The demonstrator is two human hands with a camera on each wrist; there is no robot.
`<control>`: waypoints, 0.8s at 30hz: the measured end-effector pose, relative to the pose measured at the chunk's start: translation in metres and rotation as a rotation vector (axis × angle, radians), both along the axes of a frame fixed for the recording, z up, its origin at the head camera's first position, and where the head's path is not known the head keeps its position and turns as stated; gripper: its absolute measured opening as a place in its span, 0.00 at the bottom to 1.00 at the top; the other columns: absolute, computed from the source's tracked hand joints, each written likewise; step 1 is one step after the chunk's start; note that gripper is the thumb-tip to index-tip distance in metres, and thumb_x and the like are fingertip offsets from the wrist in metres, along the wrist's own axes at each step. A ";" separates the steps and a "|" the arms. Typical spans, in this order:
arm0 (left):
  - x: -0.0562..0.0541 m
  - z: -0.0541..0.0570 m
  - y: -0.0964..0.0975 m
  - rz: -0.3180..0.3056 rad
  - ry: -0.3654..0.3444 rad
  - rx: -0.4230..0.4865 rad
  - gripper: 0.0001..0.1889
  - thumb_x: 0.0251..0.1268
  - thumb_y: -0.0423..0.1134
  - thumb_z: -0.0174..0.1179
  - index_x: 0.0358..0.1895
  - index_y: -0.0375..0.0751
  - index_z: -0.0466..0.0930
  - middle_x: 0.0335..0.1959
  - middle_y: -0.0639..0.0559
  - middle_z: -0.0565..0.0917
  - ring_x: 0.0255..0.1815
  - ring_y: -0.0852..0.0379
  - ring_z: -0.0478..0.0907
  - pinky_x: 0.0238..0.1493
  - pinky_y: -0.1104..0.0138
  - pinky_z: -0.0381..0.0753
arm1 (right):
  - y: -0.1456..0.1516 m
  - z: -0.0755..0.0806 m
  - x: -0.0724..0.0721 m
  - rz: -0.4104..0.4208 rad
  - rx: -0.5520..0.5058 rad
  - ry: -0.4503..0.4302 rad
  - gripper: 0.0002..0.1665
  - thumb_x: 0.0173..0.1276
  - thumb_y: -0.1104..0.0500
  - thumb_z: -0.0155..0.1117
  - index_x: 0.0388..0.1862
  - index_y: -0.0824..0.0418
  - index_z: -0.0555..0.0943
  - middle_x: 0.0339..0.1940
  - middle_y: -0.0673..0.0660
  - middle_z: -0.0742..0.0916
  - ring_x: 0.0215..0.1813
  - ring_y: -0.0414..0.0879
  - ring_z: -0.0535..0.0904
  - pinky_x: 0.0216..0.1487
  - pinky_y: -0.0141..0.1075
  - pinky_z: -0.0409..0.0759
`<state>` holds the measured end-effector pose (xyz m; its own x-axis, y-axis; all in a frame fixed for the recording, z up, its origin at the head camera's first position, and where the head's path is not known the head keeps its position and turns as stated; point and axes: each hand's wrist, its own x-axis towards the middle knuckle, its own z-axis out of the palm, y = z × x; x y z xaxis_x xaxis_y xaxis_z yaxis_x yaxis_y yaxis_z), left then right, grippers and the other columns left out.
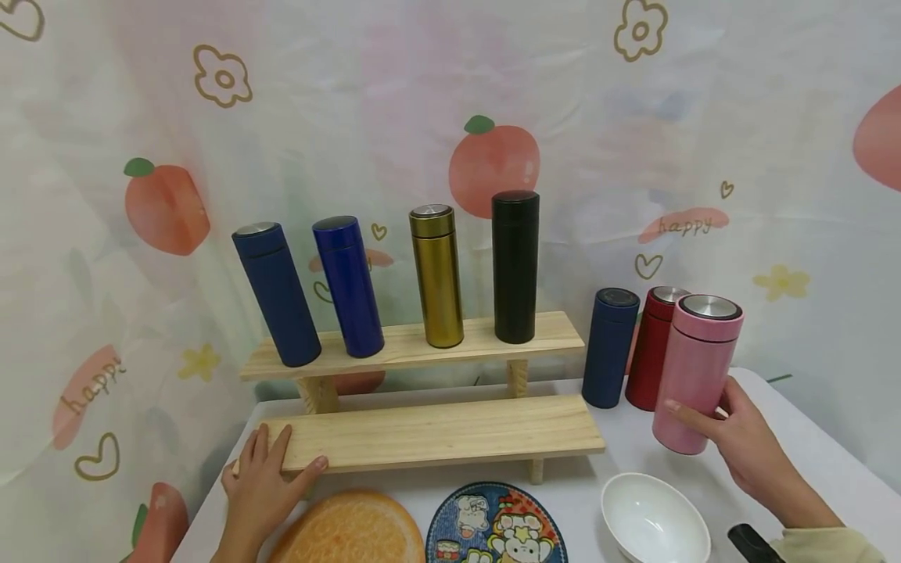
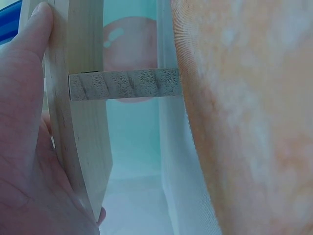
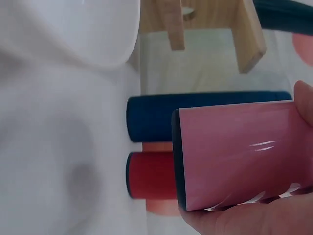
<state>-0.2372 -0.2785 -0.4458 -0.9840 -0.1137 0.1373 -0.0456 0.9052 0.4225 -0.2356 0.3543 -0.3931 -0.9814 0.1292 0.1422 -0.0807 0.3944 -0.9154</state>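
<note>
My right hand [image 1: 753,446] grips a pink thermos bottle [image 1: 700,367] low on its body, thumb across the front. The bottle stands upright with a silver lid, its dark base [image 3: 179,161] raised above the table. Behind it are a red thermos [image 1: 651,352] and a dark blue thermos [image 1: 611,348] on the table. My left hand [image 1: 260,485] rests on the left end of the wooden stand's lower shelf [image 1: 450,430], fingers spread over the top and thumb [image 2: 36,32] along the front edge. Above, the upper shelf [image 1: 394,344] carries several upright thermoses, including a gold one [image 1: 438,281] and a black one [image 1: 515,270].
A white bowl [image 1: 655,516] sits in front of the right-hand bottles. Near the front edge lie a round bread-patterned mat [image 1: 352,532] and a round cartoon mat [image 1: 496,528]. A black handle-like object [image 1: 753,543] is beside my right sleeve. A printed curtain [image 1: 338,141] hangs behind.
</note>
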 end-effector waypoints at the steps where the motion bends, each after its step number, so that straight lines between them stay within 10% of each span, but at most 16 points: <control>1: 0.000 0.000 0.000 0.000 -0.001 0.000 0.57 0.68 0.76 0.59 0.83 0.30 0.61 0.84 0.20 0.44 0.83 0.24 0.39 0.65 0.24 0.43 | 0.004 -0.002 0.000 -0.009 -0.003 0.008 0.52 0.82 0.51 0.66 0.85 0.69 0.43 0.74 0.67 0.65 0.60 0.42 0.67 0.45 0.22 0.76; 11: -0.001 -0.002 0.000 0.001 0.019 -0.004 0.56 0.68 0.76 0.59 0.82 0.31 0.62 0.84 0.20 0.46 0.83 0.24 0.41 0.64 0.25 0.45 | 0.040 -0.020 -0.010 -0.022 -0.180 0.126 0.29 0.80 0.60 0.66 0.67 0.40 0.62 0.56 0.38 0.71 0.51 0.26 0.73 0.44 0.20 0.77; 17: -0.001 -0.002 -0.001 0.007 0.023 -0.004 0.57 0.68 0.76 0.60 0.82 0.30 0.62 0.83 0.20 0.46 0.83 0.24 0.41 0.64 0.25 0.45 | 0.058 -0.023 -0.024 -0.099 0.025 0.041 0.51 0.83 0.50 0.65 0.82 0.74 0.45 0.67 0.63 0.68 0.53 0.36 0.67 0.40 0.23 0.78; 24: -0.001 0.000 0.001 0.010 0.013 0.000 0.56 0.68 0.75 0.60 0.82 0.30 0.61 0.84 0.20 0.46 0.83 0.24 0.41 0.65 0.25 0.45 | 0.075 -0.027 -0.040 -0.112 0.059 -0.052 0.57 0.84 0.45 0.61 0.82 0.79 0.39 0.75 0.78 0.59 0.56 0.42 0.66 0.48 0.32 0.84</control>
<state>-0.2378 -0.2775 -0.4460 -0.9809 -0.1236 0.1504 -0.0491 0.9046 0.4233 -0.2760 0.4297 -0.4202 -0.9675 0.2311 0.1023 0.0135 0.4516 -0.8921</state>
